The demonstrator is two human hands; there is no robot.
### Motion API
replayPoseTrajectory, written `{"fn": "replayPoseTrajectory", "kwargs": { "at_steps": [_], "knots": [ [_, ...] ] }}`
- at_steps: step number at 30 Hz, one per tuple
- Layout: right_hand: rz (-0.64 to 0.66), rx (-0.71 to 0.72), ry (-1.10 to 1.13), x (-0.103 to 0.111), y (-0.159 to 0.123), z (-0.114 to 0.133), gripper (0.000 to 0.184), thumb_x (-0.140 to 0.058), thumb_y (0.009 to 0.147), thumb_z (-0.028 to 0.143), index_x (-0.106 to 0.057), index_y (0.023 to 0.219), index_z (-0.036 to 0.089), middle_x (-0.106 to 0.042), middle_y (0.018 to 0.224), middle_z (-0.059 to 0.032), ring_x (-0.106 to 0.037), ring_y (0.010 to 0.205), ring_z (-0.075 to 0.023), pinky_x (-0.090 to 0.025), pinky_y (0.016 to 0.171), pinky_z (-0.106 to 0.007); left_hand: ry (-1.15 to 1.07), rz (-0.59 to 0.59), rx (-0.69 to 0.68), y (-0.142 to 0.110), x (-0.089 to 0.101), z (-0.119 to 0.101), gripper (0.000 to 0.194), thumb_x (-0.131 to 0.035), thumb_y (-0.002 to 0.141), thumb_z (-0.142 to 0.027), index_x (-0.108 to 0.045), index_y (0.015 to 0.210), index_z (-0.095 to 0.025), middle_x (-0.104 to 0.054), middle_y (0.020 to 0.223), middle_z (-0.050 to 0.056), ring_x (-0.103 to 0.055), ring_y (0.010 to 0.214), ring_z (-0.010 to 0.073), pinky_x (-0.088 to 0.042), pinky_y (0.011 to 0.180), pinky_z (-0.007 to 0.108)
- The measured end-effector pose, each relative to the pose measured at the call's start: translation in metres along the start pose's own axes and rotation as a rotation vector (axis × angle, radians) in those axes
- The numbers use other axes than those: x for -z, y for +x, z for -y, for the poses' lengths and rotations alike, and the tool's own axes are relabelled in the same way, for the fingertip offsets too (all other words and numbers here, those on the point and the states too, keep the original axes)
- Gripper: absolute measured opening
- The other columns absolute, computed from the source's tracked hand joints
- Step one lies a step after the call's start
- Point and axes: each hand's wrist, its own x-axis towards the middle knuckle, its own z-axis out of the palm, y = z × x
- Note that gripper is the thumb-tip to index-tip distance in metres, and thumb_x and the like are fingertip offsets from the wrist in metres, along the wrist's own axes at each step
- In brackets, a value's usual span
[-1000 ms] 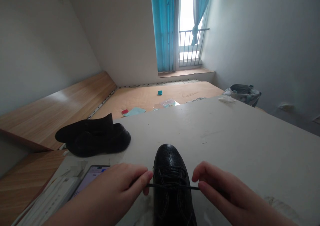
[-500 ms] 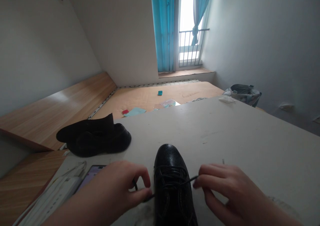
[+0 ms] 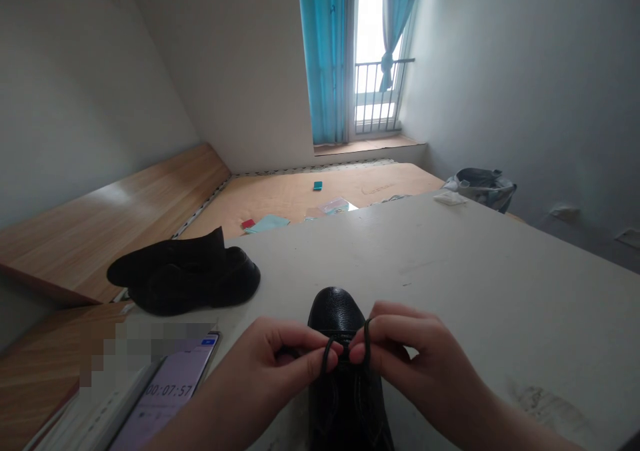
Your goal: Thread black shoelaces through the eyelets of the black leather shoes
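A black leather lace-up shoe stands on the white table, toe pointing away from me. Over its lacing, my left hand pinches a black shoelace between thumb and forefinger. My right hand pinches the lace on the other side, where a strand curves up over the fingertips. The fingertips of both hands almost meet above the shoe, and they hide most of the eyelets. Another black shoe lies to the left, with a dark flat insole-like piece resting on it.
A phone with a running timer lies at the left, beside a white power strip. The white table stretches right and back. Behind it, a bed-like surface holds small flat items. A fabric bag stands at the far right.
Both hands have moved inward from either side of the shoe and now come together over its lacing. More of the phone screen has come into view.
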Motion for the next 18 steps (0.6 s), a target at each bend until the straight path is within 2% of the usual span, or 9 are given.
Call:
{"fn": "replayPoseTrajectory", "kwargs": {
  "at_steps": [3,6,9,12,18],
  "knots": [
    [0.207,-0.331,0.343,-0.001,0.003,-0.003,0.038,-0.070,0.081,0.048,-0.066,0.063,0.014,-0.052,0.063,0.0011,-0.045,0.060,-0.0103,-0.036,0.053,-0.022,0.150,-0.013,-0.105,-0.003,-0.004,-0.002,0.019,-0.065,0.083,-0.034,-0.081,0.083,-0.023,-0.074,0.073,0.001,-0.064,0.071,0.0172,-0.045,0.061,0.021],
    [0.359,-0.523,0.470,0.000,0.004,-0.005,0.041,-0.075,0.074,0.053,-0.067,0.068,0.013,-0.047,0.062,0.0026,-0.038,0.062,-0.0104,-0.031,0.055,-0.023,0.376,-0.028,-0.200,-0.008,-0.009,-0.003,0.022,-0.059,0.089,-0.029,-0.078,0.079,-0.024,-0.069,0.067,-0.001,-0.060,0.061,0.0134,-0.041,0.054,0.020],
    [0.432,-0.604,0.466,0.004,0.005,-0.003,0.039,-0.078,0.072,0.049,-0.068,0.070,0.011,-0.044,0.060,0.0038,-0.033,0.061,-0.0093,-0.024,0.054,-0.023,0.599,-0.099,-0.329,-0.014,-0.014,0.000,0.023,-0.054,0.091,-0.024,-0.075,0.084,-0.026,-0.070,0.071,-0.001,-0.064,0.065,0.0148,-0.046,0.059,0.021],
    [0.447,-0.633,0.441,0.007,0.007,0.000,0.036,-0.081,0.069,0.045,-0.069,0.069,0.011,-0.044,0.058,0.0043,-0.033,0.059,-0.0088,-0.022,0.052,-0.023,0.753,-0.161,-0.447,-0.018,-0.017,0.006,0.022,-0.051,0.092,-0.022,-0.073,0.089,-0.026,-0.071,0.076,0.001,-0.068,0.071,0.0172,-0.052,0.064,0.022],
    [0.442,-0.634,0.412,0.004,0.010,-0.002,0.034,-0.082,0.067,0.041,-0.068,0.069,0.010,-0.043,0.056,0.0053,-0.032,0.058,-0.0081,-0.021,0.051,-0.023,0.987,-0.262,-0.579,-0.020,-0.022,0.019,0.021,-0.046,0.095,-0.021,-0.066,0.094,-0.023,-0.070,0.081,0.002,-0.069,0.069,0.0192,-0.056,0.059,0.027]
  ]
}}
